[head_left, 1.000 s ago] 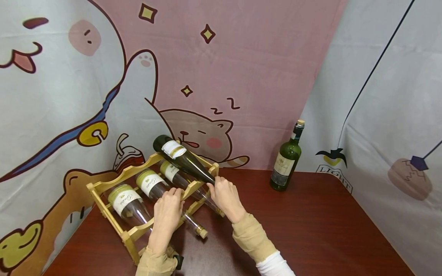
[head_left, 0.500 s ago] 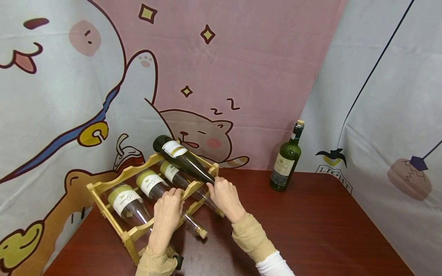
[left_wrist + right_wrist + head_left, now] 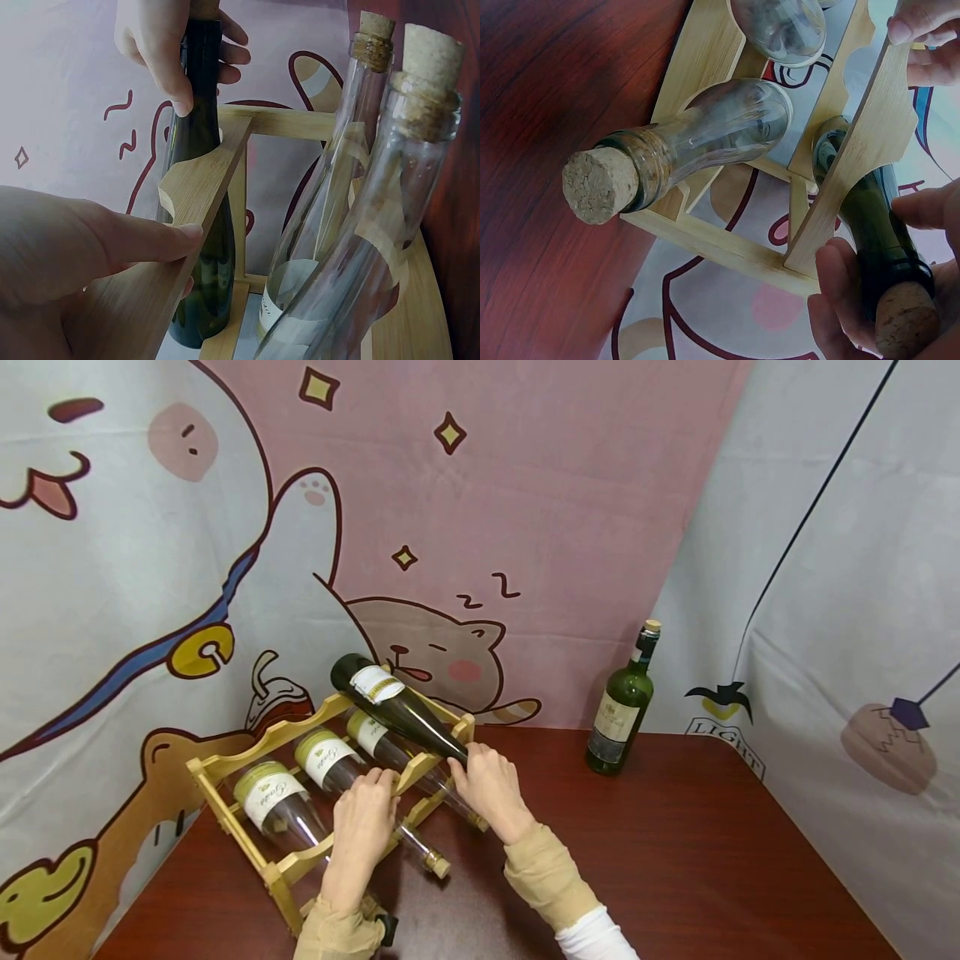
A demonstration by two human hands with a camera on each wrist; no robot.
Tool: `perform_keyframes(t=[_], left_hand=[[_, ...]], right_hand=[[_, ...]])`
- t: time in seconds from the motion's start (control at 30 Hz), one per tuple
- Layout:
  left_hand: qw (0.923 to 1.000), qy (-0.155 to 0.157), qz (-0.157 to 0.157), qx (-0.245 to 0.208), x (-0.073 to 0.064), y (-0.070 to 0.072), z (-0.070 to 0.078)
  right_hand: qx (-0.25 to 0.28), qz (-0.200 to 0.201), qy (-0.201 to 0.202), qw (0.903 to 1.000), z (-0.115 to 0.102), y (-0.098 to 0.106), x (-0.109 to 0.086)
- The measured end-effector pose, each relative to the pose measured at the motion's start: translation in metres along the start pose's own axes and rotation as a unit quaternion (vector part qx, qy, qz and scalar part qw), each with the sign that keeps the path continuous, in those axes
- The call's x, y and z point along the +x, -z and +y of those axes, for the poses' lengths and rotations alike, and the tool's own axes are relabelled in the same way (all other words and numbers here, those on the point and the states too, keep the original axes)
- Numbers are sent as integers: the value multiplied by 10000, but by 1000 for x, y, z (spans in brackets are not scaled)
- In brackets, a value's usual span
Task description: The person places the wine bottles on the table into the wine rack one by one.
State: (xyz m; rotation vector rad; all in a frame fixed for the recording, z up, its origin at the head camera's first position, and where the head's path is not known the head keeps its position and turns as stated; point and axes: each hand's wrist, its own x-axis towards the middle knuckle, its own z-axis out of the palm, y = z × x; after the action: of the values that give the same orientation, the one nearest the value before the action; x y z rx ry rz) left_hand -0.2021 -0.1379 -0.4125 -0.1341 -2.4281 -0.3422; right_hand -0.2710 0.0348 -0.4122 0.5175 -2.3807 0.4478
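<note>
In the head view a wooden wine rack [image 3: 303,858] stands at the left of the table. My left hand [image 3: 363,817] grips its upper front rail, with the thumb [image 3: 169,238] over the wood in the left wrist view. A dark green wine bottle [image 3: 408,714] with a white label lies slanted in the rack's upper right cradle, base toward the wall. Around its neck, just below the cork [image 3: 907,319], curl the fingers of my right hand [image 3: 489,789]. Lower in the rack lie three clear bottles, the left one [image 3: 273,793] with a white label and the middle one's cork [image 3: 437,864] sticking out frontward.
Farther right, a second green wine bottle [image 3: 618,718] stands upright and corked near the back edge of the reddish-brown table [image 3: 675,860]. A cartoon-printed cloth [image 3: 570,527] hangs right behind the rack and table.
</note>
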Motion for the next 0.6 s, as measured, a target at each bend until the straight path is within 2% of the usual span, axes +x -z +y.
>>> perform_keyframes(t=[0.3,0.6], left_hand=[[10000,13,-35,-3,0,0,0],[10000,18,-31,-12,0,0,0]], right_hand=[[422,382,27,9984,11,1,-1],[1129,893,-290,9892,25,11,-9]])
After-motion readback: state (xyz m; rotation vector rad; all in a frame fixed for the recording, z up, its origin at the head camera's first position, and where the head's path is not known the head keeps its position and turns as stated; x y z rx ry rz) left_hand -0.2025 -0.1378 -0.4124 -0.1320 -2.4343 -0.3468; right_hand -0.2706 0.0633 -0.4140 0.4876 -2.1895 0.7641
